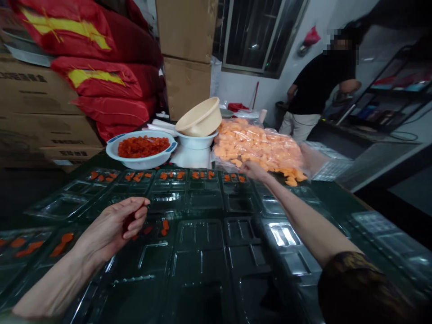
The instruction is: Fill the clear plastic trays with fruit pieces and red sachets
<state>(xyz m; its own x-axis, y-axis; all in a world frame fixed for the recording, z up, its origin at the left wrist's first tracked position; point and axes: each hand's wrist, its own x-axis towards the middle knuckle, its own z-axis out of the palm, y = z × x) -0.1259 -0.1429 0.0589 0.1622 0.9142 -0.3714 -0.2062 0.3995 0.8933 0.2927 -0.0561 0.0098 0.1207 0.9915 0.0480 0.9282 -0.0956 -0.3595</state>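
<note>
Clear plastic compartment trays (202, 243) cover the dark table, several holding small red-orange pieces (168, 175). My left hand (116, 227) hovers over the near-left trays, fingers curled around red pieces in the palm. My right hand (254, 171) reaches far forward to the edge of a clear bag of pale orange pieces (259, 148), its fingers closed at the bag's near rim. A white bowl with blue handles (141, 158) holds red-orange pieces at the back left.
A beige basin (199, 118) sits tilted on a white tub (195, 146). Red sacks (101, 81) and cardboard boxes (185, 31) are stacked behind. A person in a black shirt (320, 85) stands at the far right by a shelf.
</note>
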